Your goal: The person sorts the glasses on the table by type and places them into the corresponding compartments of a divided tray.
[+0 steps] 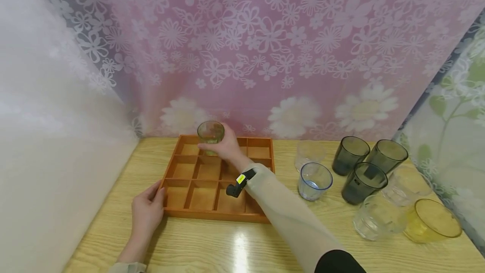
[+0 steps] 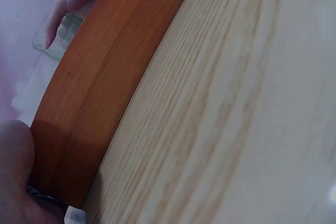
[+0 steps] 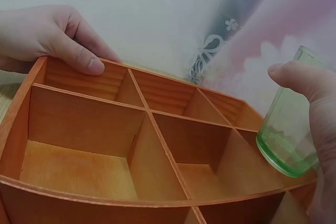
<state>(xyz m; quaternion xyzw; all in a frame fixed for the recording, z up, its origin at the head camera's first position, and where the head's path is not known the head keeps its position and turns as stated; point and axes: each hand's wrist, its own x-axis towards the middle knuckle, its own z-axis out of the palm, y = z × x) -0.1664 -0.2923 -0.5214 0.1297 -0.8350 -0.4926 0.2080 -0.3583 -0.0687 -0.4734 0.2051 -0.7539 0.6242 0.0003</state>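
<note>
My right hand (image 1: 229, 146) grips a green-tinted drinking glass (image 1: 211, 132) by its sides, thumb on one side and fingers round the other. The glass is over the back row of a divided wooden box (image 1: 212, 215), left of the middle. In the right wrist view the glass (image 3: 286, 140) tilts a little, its thick base close over the dividers. My left hand (image 1: 147, 212) holds the box at its front left corner. There, the left thumb (image 3: 86, 62) hooks over the side wall while the fingers stay outside, partly hidden.
Right of the box stand a blue-rimmed glass (image 1: 314, 182), three dark grey glasses (image 1: 350, 155), several clear glasses (image 1: 375, 218) and a yellow glass (image 1: 432, 222). A flowered curtain (image 1: 242, 54) hangs behind the table, and a pale sheet (image 1: 57, 138) borders the left.
</note>
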